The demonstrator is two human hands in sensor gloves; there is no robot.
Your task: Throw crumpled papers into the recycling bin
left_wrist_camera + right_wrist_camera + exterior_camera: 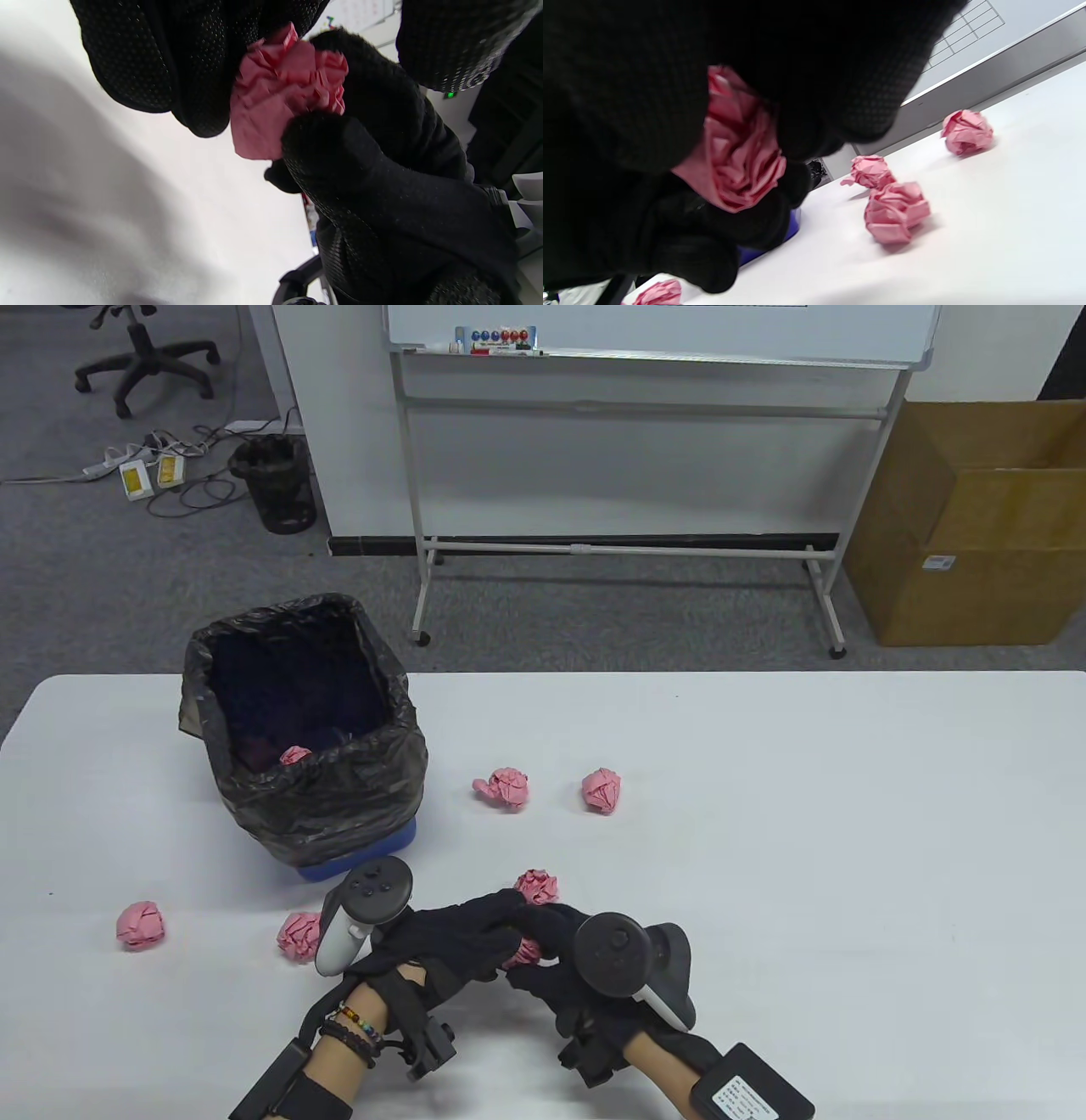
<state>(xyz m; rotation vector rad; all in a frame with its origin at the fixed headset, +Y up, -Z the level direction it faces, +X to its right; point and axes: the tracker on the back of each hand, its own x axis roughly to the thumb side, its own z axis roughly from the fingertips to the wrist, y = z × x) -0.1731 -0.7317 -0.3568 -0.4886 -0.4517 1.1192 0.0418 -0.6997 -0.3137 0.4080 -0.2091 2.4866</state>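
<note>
One pink paper ball (294,755) already lies in the black-lined bin (399,768) at the far left of the tabletop (848,857). Both my hands meet at the near edge: the fingers (203,84) of my left hand (441,937) and of my right hand (568,950) grasp one crumpled paper (280,97) between them. Five more balls wait on the tabletop: two near left (140,923) (299,935), one just beyond my fingers (537,886), two in the middle (506,789) (601,790). I judge most of the work remains.

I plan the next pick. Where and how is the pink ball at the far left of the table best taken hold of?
Take the left ball around its middle, coming straight down with the left hand. It is a roundish crumpled wad lying free on the table, with nothing touching it, so any opposite sides will probably serve. A light pinch should do.
</note>
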